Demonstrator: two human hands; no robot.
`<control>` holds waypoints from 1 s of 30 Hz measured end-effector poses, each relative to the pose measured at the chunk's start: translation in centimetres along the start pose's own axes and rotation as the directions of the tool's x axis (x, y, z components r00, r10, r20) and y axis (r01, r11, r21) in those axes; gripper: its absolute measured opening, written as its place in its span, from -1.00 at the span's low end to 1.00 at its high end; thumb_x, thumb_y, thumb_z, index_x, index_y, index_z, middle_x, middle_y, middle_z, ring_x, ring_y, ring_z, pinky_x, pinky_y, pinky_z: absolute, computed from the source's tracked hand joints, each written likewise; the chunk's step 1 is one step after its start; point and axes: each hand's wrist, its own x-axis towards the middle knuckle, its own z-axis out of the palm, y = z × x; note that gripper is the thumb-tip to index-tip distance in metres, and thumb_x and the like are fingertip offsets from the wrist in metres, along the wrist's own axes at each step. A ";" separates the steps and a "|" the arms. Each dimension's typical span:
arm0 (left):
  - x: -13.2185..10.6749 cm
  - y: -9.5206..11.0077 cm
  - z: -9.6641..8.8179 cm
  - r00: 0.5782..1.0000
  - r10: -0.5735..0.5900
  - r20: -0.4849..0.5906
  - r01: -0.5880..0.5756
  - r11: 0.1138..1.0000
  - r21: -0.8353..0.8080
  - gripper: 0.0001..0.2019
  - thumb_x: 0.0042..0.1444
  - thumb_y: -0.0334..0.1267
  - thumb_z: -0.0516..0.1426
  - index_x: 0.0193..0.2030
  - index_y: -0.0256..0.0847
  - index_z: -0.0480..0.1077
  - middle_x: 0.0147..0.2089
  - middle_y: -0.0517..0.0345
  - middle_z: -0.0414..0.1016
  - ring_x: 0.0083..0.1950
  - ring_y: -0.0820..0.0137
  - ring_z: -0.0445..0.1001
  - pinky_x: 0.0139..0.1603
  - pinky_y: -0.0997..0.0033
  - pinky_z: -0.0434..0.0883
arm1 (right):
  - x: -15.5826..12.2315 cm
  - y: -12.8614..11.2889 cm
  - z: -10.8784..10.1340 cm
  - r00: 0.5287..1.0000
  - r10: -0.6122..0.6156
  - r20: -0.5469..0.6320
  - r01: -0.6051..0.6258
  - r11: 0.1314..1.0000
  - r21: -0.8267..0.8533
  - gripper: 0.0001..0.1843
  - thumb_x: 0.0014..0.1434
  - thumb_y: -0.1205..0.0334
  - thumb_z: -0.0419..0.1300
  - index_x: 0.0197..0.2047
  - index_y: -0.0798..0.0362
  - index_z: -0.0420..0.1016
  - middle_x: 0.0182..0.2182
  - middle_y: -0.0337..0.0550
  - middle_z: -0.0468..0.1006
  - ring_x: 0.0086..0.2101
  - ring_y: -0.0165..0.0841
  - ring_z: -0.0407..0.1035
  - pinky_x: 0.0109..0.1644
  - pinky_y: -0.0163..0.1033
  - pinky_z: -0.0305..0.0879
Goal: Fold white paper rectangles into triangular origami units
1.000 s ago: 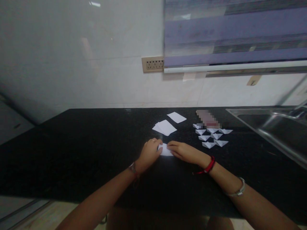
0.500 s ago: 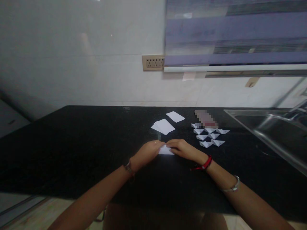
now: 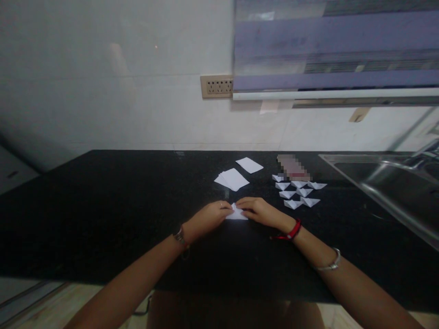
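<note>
A small folded sheet of white paper (image 3: 236, 214) lies on the black countertop (image 3: 137, 205), its top coming to a point. My left hand (image 3: 214, 214) grips the paper's left side, fingers closed at its upper edge. From the other side my right hand (image 3: 259, 211) holds it, thumb and fingers pressed on its right slope. Beyond my hands rest several flat white paper sheets (image 3: 236, 178), loosely overlapped. Several folded white paper boats (image 3: 288, 194) stand grouped to the right of my right hand.
Behind the loose sheets lies a further white sheet (image 3: 249, 165). A pixelated flat object (image 3: 293, 167) is behind the paper boats. A metal sink (image 3: 370, 194) is set into the counter at right. A socket panel (image 3: 217, 87) and a purple blind (image 3: 336, 45) are at the wall.
My left fingers have slid slightly left and down from the paper's top, so its peak now shows between my hands. The whole view has shifted a little.
</note>
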 end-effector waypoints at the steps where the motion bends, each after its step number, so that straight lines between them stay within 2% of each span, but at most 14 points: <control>1: 0.0 -0.1 0.0 1.000 0.003 -0.003 -0.003 1.000 -0.008 -0.73 0.10 -0.44 -0.07 -0.11 -0.21 0.33 -0.08 0.08 0.36 -0.09 0.42 0.33 -0.04 0.43 0.27 | 0.0 0.0 0.0 1.000 -0.003 0.002 0.003 1.000 -0.004 -0.71 0.11 0.37 0.00 -0.09 0.13 0.38 -0.10 -0.04 0.40 -0.08 -0.36 0.27 0.02 -0.23 0.16; 5: 0.0 -0.4 0.2 1.000 0.027 -0.004 -0.027 0.999 -0.019 -0.74 0.09 -0.45 -0.07 -0.12 -0.22 0.34 -0.08 0.07 0.36 -0.07 0.42 0.32 -0.03 0.42 0.27 | 0.0 -0.1 0.0 0.999 -0.037 0.036 0.037 0.999 -0.016 -0.67 0.13 0.37 -0.04 -0.03 0.13 0.33 -0.03 -0.03 0.35 -0.03 -0.36 0.22 0.06 -0.22 0.12; 9: 0.0 -0.5 0.1 0.999 0.033 0.000 -0.033 0.999 -0.036 -0.73 0.10 -0.45 -0.07 -0.11 -0.21 0.34 -0.07 0.07 0.36 -0.07 0.42 0.32 -0.02 0.42 0.27 | 0.1 -0.4 -0.1 0.996 -0.060 0.068 0.061 0.998 -0.005 -0.68 0.15 0.37 -0.07 -0.05 0.14 0.33 -0.08 -0.03 0.38 -0.06 -0.37 0.25 0.03 -0.24 0.15; 16: 0.0 -0.9 0.6 1.000 0.015 -0.018 -0.016 0.997 -0.075 -0.73 0.11 -0.44 -0.08 -0.11 -0.19 0.34 -0.08 0.09 0.36 -0.08 0.44 0.33 -0.04 0.43 0.27 | 0.4 -0.4 -0.2 0.997 -0.046 0.066 0.044 0.999 0.032 -0.70 0.13 0.40 -0.05 -0.07 0.13 0.34 -0.12 -0.05 0.41 -0.10 -0.38 0.27 0.00 -0.23 0.17; 21: 0.1 -0.9 0.6 0.999 0.051 0.008 -0.051 0.998 -0.033 -0.73 0.12 -0.42 -0.09 -0.11 -0.21 0.34 -0.09 0.06 0.35 -0.08 0.42 0.31 -0.06 0.45 0.27 | 0.2 0.1 -0.2 1.000 -0.001 0.002 0.001 1.000 -0.008 -0.76 0.11 0.35 0.01 -0.18 0.11 0.43 -0.05 -0.04 0.30 -0.07 -0.35 0.23 0.02 -0.24 0.15; 25: 0.1 -1.1 0.5 0.997 0.078 0.012 -0.077 0.997 -0.018 -0.73 0.11 -0.45 -0.09 -0.12 -0.24 0.35 -0.07 0.03 0.33 -0.07 0.41 0.30 -0.04 0.45 0.26 | 0.2 0.1 -0.3 0.999 0.004 0.040 -0.003 1.000 -0.015 -0.75 0.13 0.35 -0.01 -0.18 0.11 0.44 -0.09 -0.06 0.34 -0.11 -0.37 0.27 0.01 -0.27 0.16; 30: 0.0 -1.0 0.4 0.996 0.089 0.007 -0.088 0.995 -0.045 -0.72 0.11 -0.46 -0.09 -0.12 -0.24 0.34 -0.06 0.03 0.31 -0.05 0.42 0.29 -0.03 0.45 0.25 | 0.3 0.0 -0.3 0.998 0.014 0.058 -0.013 1.000 -0.021 -0.74 0.13 0.34 -0.02 -0.17 0.12 0.44 -0.04 -0.04 0.32 -0.07 -0.35 0.25 0.03 -0.26 0.15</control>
